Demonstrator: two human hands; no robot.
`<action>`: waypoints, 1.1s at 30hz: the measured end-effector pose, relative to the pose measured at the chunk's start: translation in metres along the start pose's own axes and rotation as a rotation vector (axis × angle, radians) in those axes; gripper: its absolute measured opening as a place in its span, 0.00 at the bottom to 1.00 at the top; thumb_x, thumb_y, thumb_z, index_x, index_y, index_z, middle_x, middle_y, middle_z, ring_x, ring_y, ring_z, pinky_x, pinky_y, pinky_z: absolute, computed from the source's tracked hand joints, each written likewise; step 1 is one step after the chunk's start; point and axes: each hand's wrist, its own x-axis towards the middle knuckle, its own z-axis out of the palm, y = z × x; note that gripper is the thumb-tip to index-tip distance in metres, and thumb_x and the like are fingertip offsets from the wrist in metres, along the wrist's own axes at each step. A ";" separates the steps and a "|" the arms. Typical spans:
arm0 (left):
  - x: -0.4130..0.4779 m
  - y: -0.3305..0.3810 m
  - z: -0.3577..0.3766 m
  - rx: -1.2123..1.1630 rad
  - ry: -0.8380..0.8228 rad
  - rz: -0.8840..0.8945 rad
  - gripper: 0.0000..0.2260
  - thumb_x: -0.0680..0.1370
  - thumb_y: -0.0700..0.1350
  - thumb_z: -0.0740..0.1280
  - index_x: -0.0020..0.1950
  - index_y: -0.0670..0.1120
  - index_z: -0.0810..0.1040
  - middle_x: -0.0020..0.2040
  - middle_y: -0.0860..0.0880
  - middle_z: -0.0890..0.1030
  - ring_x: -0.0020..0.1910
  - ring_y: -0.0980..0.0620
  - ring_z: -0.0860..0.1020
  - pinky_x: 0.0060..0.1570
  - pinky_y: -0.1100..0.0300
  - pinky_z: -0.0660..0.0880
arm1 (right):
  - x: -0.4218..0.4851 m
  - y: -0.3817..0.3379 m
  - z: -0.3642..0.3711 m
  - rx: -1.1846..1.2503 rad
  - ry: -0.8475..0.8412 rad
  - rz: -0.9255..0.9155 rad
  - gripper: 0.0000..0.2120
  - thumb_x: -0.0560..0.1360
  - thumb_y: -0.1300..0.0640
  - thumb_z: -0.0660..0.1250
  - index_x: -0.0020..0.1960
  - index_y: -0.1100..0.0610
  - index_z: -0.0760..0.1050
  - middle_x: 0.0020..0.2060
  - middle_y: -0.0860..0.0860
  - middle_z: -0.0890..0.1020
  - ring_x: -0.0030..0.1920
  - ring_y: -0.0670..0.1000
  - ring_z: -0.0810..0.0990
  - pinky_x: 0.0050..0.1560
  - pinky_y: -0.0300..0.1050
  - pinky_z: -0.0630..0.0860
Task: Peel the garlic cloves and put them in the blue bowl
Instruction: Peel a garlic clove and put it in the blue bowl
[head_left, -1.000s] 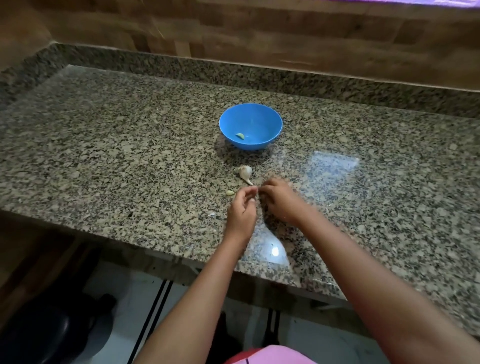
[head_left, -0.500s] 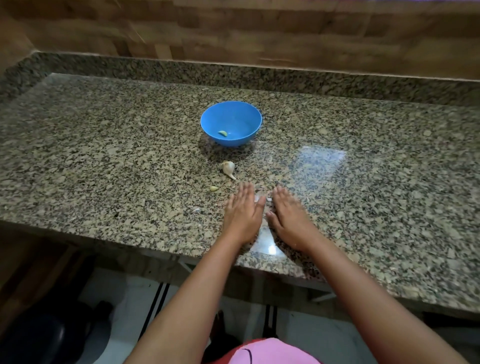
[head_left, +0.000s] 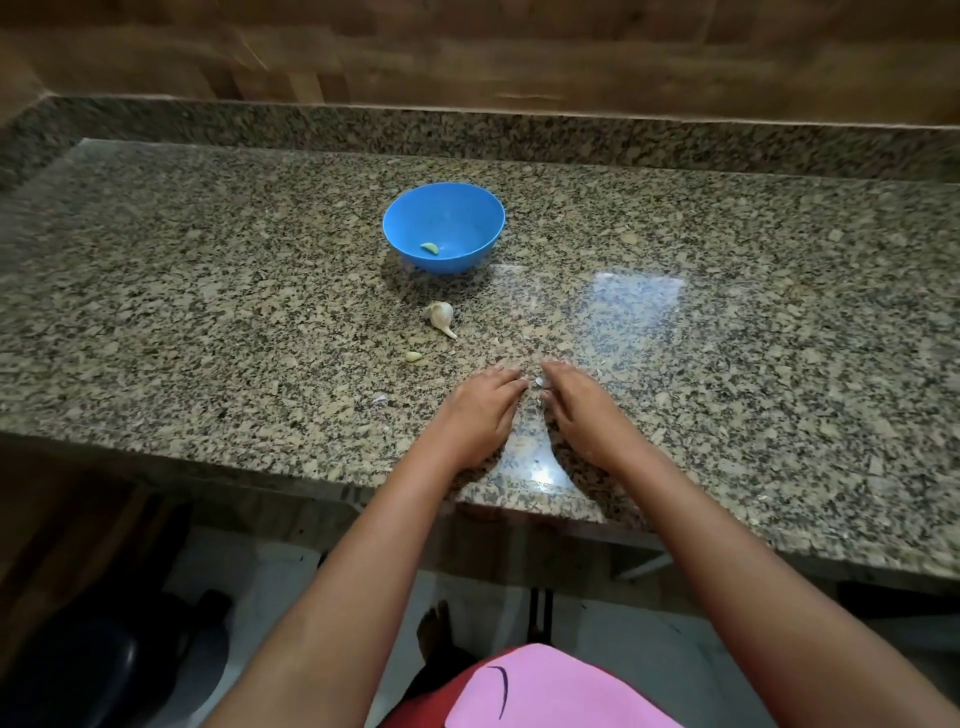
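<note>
The blue bowl (head_left: 399, 221) stands mid-counter with one peeled garlic clove (head_left: 429, 248) inside. In front of it lies the remaining piece of the garlic bulb (head_left: 440, 315) with its stem, and a loose clove (head_left: 413, 356) lies nearer me. My left hand (head_left: 480, 410) rests flat on the counter with its fingers straight. My right hand (head_left: 576, 410) lies beside it, fingers stretched forward. A small white scrap of skin (head_left: 540, 383) sits between the two hands at the right hand's fingertips; I cannot tell whether it is pinched.
The granite counter (head_left: 727, 338) runs left and right, with a raised granite back edge (head_left: 519, 135) under a wood-look wall. Another bit of skin (head_left: 379, 399) lies left of my left hand. The counter's front edge is just under my wrists.
A second ago the fingertips of both hands were curled together, pinching something small. Both hands have since flattened onto the counter and stayed side by side.
</note>
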 end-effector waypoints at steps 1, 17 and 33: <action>-0.004 0.000 0.001 0.019 0.015 -0.009 0.19 0.83 0.48 0.53 0.74 0.50 0.62 0.75 0.51 0.62 0.74 0.52 0.58 0.74 0.55 0.53 | 0.002 0.000 0.002 -0.018 0.005 -0.008 0.22 0.81 0.55 0.54 0.74 0.56 0.58 0.74 0.53 0.61 0.73 0.51 0.58 0.71 0.42 0.50; -0.014 0.008 -0.002 -0.113 0.282 -0.333 0.10 0.79 0.35 0.61 0.56 0.41 0.79 0.54 0.45 0.78 0.53 0.51 0.74 0.54 0.64 0.72 | 0.010 -0.023 0.009 0.020 0.170 -0.067 0.09 0.77 0.61 0.62 0.49 0.63 0.79 0.47 0.56 0.78 0.46 0.49 0.71 0.47 0.37 0.66; 0.002 -0.009 -0.022 -0.482 0.421 -0.517 0.10 0.78 0.37 0.64 0.58 0.40 0.80 0.55 0.45 0.81 0.49 0.55 0.78 0.42 0.75 0.72 | 0.072 -0.047 -0.001 -0.115 -0.019 -0.195 0.11 0.76 0.62 0.63 0.57 0.61 0.77 0.54 0.54 0.75 0.58 0.53 0.69 0.59 0.43 0.68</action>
